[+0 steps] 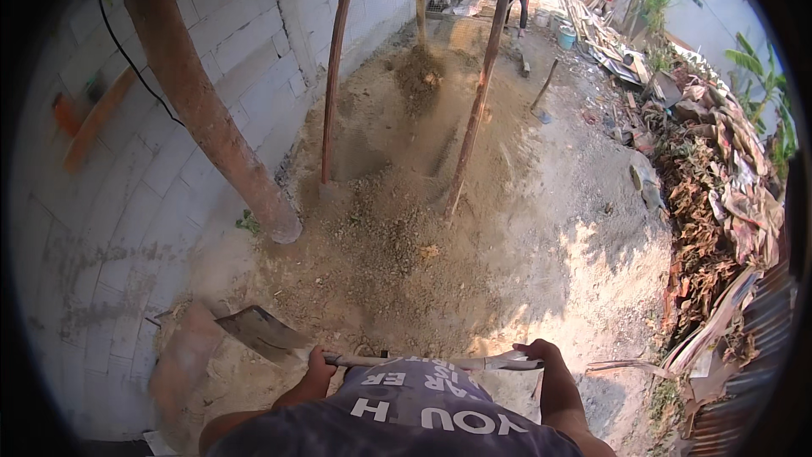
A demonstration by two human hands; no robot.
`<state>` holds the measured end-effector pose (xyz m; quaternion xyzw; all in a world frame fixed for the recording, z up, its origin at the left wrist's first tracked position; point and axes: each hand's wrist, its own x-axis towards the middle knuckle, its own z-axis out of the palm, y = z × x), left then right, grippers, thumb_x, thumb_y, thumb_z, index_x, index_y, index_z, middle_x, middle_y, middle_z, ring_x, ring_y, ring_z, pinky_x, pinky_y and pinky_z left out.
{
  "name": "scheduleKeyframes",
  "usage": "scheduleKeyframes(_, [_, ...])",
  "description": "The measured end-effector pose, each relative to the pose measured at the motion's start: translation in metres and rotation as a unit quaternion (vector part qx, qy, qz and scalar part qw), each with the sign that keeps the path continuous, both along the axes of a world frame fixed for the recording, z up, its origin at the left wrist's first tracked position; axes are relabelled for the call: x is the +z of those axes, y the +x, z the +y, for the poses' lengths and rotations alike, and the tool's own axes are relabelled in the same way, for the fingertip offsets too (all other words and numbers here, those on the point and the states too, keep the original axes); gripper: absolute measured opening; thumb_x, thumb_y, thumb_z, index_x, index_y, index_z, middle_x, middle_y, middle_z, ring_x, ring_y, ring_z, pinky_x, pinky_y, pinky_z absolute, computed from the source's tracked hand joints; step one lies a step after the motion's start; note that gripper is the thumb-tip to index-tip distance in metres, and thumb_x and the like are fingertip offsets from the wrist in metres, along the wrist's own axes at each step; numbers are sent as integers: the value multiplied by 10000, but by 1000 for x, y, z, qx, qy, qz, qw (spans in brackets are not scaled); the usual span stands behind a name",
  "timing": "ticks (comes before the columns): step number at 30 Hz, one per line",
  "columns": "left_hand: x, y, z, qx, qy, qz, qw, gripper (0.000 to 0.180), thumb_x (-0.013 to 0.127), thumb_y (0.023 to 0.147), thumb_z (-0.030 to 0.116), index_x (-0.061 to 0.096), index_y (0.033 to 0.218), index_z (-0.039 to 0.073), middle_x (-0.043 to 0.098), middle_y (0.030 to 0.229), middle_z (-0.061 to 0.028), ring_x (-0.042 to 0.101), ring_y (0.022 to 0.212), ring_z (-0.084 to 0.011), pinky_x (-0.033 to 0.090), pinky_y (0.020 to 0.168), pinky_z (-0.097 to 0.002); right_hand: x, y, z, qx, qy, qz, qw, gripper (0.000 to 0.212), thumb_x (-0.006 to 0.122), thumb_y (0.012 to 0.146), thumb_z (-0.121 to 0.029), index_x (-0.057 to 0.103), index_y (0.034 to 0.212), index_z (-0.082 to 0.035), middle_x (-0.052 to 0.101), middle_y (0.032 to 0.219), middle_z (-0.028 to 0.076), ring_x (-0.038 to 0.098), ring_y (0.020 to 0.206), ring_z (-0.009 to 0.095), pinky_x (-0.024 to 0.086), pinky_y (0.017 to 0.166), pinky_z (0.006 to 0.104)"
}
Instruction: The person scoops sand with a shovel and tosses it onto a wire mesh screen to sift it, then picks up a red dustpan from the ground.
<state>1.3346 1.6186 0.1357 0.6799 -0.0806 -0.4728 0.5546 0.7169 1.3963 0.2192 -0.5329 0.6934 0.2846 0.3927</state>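
Note:
A shovel lies across in front of my body, its shaft roughly level. My left hand is closed round the shaft near the blade. At the other end, my right hand grips the handle. The flat metal blade points left, over pale ground, with no visible load on it. Ahead leans a tall sieve with a wooden frame and fine mesh. A blurred dark clump of sand shows through it. Gravelly sand is heaped at the sieve's foot.
A tree trunk slants down at the left, before a block wall. Debris and dry leaves line the right side, with corrugated sheet nearer me. A stick stands beyond the sieve. Farther off, a person bends near a bucket.

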Motion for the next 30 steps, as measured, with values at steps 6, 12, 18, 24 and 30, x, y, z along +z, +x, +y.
scheduleKeyframes(6, [-2,26,20,299,-34,257,918,122,561,816,233,556,832,112,583,786,-80,574,708,-280,497,695,-455,12,69,-78,36,-14,-61,997,539,679,750,-558,689,987,-74,672,719,115,659,698,270,498,682,359])
scheduleKeyframes(12, [19,36,46,393,-51,190,898,244,561,864,301,541,993,94,576,872,-103,581,723,-306,510,684,-495,-33,73,-54,69,-43,-233,969,630,621,776,-653,623,739,-24,567,578,69,541,501,194,432,500,373])
scheduleKeyframes(18, [30,61,-4,459,86,131,874,280,600,873,337,488,892,81,516,810,-119,540,681,-291,483,614,-500,-19,112,17,-397,-151,-314,849,475,696,819,-467,506,908,-40,443,518,14,446,379,133,331,316,281])
scheduleKeyframes(24, [-91,50,-57,307,150,179,923,210,580,903,214,481,768,88,496,706,-70,506,639,-232,476,615,-437,-104,51,84,-584,-7,-267,767,417,626,855,-455,461,693,-108,403,474,18,468,390,172,371,357,289])
scheduleKeyframes(30, [-353,-135,-166,170,207,371,889,165,633,861,195,516,799,97,505,668,-46,521,593,-217,468,584,-397,-176,-66,137,-620,-185,26,762,605,568,817,-647,312,524,-183,295,435,-29,353,317,118,206,275,252])
